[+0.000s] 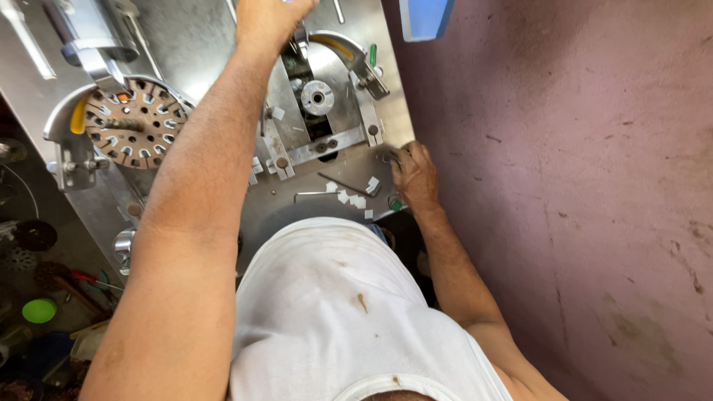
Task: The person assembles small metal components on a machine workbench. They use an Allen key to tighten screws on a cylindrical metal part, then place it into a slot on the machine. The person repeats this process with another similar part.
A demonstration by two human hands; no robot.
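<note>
Left hand (pixel 269 21) on machine lever (pixel 299 38), grip unclear | right hand (pixel 414 174) curled on steel plate (pixel 297 208)

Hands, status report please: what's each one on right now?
Left hand up on the machine's top fixture, grip hidden. Right hand resting on steel plate edge. Small white pieces scattered beside it.

Small white rectangular slips (pixel 355 199) lie scattered flat on the steel machine plate (pixel 297 212).

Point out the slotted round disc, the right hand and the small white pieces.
slotted round disc (pixel 135 125), head view, on its face.
right hand (pixel 414 177), head view, on its back.
small white pieces (pixel 355 199), head view, on one piece.
</note>
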